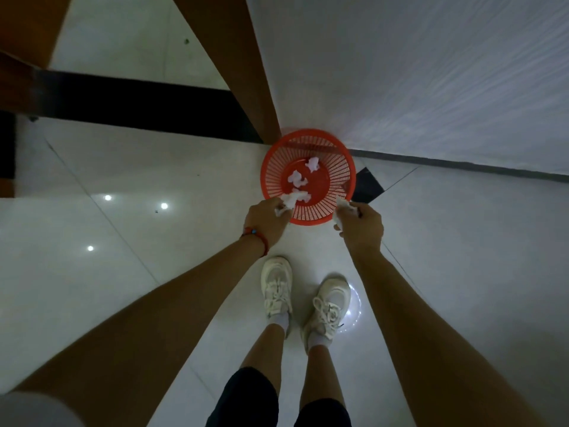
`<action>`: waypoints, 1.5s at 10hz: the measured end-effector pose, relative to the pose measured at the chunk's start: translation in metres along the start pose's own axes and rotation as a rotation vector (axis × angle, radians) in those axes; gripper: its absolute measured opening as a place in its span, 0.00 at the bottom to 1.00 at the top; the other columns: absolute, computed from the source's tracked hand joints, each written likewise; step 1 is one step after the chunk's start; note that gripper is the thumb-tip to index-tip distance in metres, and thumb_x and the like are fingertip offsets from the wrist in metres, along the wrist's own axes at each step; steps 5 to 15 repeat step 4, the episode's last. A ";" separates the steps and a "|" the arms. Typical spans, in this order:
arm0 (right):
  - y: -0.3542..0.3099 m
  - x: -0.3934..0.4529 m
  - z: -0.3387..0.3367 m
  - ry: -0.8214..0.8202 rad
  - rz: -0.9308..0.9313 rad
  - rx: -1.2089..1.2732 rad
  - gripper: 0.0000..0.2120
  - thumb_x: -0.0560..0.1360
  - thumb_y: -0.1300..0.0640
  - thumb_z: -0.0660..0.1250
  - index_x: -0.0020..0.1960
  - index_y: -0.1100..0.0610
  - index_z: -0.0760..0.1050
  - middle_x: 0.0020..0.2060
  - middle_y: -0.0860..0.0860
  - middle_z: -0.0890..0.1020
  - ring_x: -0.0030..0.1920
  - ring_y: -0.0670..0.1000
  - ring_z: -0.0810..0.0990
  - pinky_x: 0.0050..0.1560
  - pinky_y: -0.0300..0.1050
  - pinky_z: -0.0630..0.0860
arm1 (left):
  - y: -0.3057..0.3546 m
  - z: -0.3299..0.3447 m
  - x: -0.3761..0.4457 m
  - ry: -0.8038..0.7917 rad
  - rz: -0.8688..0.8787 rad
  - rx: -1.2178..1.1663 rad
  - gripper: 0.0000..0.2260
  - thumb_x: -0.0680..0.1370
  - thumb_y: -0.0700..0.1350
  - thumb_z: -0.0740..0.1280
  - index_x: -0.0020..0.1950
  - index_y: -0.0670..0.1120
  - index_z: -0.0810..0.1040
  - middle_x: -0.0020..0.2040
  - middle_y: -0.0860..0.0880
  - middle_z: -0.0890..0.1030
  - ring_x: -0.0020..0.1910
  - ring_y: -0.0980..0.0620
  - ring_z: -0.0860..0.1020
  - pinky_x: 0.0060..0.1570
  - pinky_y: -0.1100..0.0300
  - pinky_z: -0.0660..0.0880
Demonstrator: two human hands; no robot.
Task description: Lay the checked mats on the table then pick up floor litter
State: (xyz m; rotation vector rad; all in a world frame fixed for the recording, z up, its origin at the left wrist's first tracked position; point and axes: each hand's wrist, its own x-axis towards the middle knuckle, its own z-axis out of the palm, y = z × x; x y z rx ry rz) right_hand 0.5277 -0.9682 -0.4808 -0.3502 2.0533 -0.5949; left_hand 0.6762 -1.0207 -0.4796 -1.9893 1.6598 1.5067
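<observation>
White paper wads (pixel 291 200) in both hands, over red basket (pixel 335 158).

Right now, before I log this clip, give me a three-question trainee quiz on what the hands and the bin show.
1. True or false: the red basket stands on a table.
2. What does the left hand hold? A) shoe B) crumpled white paper C) nothing
3. Fill in: the right hand grips a white paper wad just outside the basket's near ____.

Key: 1 false, it stands on the floor; 2 B; 3 rim.
</observation>
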 end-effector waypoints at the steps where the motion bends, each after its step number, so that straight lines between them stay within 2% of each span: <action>1: -0.011 0.005 0.005 -0.094 -0.041 0.001 0.17 0.76 0.52 0.63 0.61 0.59 0.71 0.51 0.51 0.79 0.48 0.52 0.80 0.51 0.48 0.79 | 0.017 -0.001 0.008 -0.027 0.011 -0.028 0.18 0.78 0.48 0.62 0.65 0.43 0.72 0.63 0.41 0.77 0.59 0.41 0.76 0.63 0.52 0.72; 2: -0.015 0.010 0.005 -0.141 -0.036 0.001 0.17 0.76 0.50 0.62 0.62 0.57 0.71 0.58 0.54 0.80 0.55 0.56 0.80 0.55 0.52 0.78 | 0.029 -0.002 0.014 -0.098 0.018 -0.040 0.23 0.79 0.49 0.59 0.72 0.45 0.62 0.69 0.42 0.71 0.67 0.43 0.70 0.64 0.54 0.68; 3: -0.014 0.009 -0.001 -0.135 -0.044 -0.038 0.15 0.77 0.52 0.62 0.59 0.59 0.72 0.57 0.56 0.80 0.55 0.57 0.81 0.57 0.52 0.77 | 0.029 -0.009 0.011 -0.134 0.028 -0.032 0.22 0.78 0.48 0.60 0.72 0.47 0.62 0.68 0.43 0.72 0.67 0.43 0.70 0.60 0.56 0.69; 4: -0.008 0.004 -0.010 -0.085 0.112 0.063 0.17 0.77 0.54 0.63 0.63 0.60 0.71 0.60 0.58 0.78 0.55 0.59 0.80 0.62 0.57 0.74 | 0.019 -0.014 0.002 -0.133 0.026 0.045 0.18 0.78 0.48 0.60 0.67 0.43 0.70 0.65 0.42 0.75 0.65 0.44 0.72 0.58 0.59 0.67; 15: -0.008 0.004 -0.010 -0.085 0.112 0.063 0.17 0.77 0.54 0.63 0.63 0.60 0.71 0.60 0.58 0.78 0.55 0.59 0.80 0.62 0.57 0.74 | 0.019 -0.014 0.002 -0.133 0.026 0.045 0.18 0.78 0.48 0.60 0.67 0.43 0.70 0.65 0.42 0.75 0.65 0.44 0.72 0.58 0.59 0.67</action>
